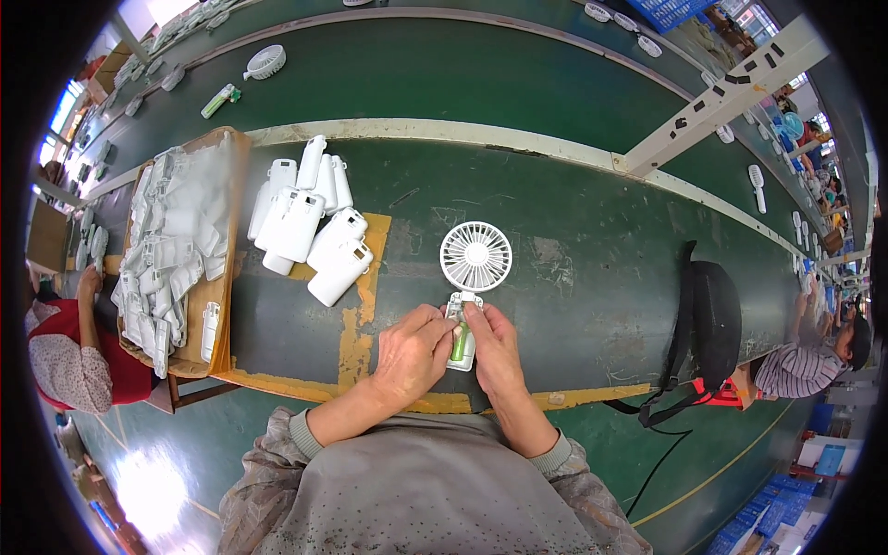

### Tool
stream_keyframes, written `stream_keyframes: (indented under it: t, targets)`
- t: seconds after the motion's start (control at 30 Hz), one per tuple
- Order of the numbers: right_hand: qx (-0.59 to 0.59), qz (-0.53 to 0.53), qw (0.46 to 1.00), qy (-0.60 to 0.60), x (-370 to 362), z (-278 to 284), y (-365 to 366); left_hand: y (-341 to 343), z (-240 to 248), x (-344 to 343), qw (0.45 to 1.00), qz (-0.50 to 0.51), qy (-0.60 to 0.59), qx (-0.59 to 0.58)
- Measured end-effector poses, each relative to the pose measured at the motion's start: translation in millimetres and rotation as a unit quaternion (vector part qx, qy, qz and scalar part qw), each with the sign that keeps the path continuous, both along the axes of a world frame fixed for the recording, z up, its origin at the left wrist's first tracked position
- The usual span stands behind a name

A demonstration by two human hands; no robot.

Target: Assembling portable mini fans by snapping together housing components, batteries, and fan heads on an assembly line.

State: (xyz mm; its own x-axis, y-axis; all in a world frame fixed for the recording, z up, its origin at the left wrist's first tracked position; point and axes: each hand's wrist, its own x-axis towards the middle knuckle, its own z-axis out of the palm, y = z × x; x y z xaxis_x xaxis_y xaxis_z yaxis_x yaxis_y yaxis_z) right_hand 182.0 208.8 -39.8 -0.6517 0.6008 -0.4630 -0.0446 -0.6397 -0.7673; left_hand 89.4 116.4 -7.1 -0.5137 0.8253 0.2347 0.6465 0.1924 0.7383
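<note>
A white handheld fan lies at the near middle of the table, its round grille pointing away from me. Its handle is uncovered and shows a green cylindrical battery inside a white shell. My left hand is closed at the handle's left side, fingertips bent over the inner parts. From the right, my right hand grips the handle, with its thumb near the neck. Whatever small part lies under the fingertips is hidden. Left of the fan is a loose pile of white handle covers.
A cardboard box full of white plastic shells stands at the left. A black bag with straps rests at the table's right end. Beyond the pale rail, a green conveyor carries fan parts. Co-workers sit at both sides.
</note>
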Motion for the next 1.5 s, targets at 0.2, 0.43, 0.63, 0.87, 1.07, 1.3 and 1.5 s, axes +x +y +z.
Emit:
stream_keyframes:
  t: [0.2, 0.43, 0.63, 0.87, 1.07, 1.3, 1.5]
  targets:
    - [0.023, -0.029, 0.999, -0.017, -3, 3, -7, -5, 8, -1, 0.993, -0.036, -0.087, -0.075]
    - [-0.013, -0.018, 1.000, 0.003, 0, 9, -2, -14, 8, -11, 0.979, -0.076, -0.189, -0.029]
    - [-0.052, -0.022, 0.998, -0.002, 0, 12, 2, -47, 25, -64, 0.978, 0.115, 0.158, -0.069]
    - [-0.039, -0.009, 0.999, 0.006, -3, 13, 0, -65, 10, -84, 0.945, 0.163, 0.183, -0.215]
    - [-0.041, -0.012, 0.999, 0.014, 0, 7, 1, -55, 28, -69, 0.981, 0.127, 0.012, -0.144]
    - [-0.051, 0.002, 0.998, 0.020, 2, 8, 1, -41, 18, -48, 0.973, 0.086, 0.054, -0.206]
    - [-0.068, 0.024, 0.997, 0.033, 4, 9, 5, -35, 12, -47, 0.964, 0.039, 0.137, -0.224]
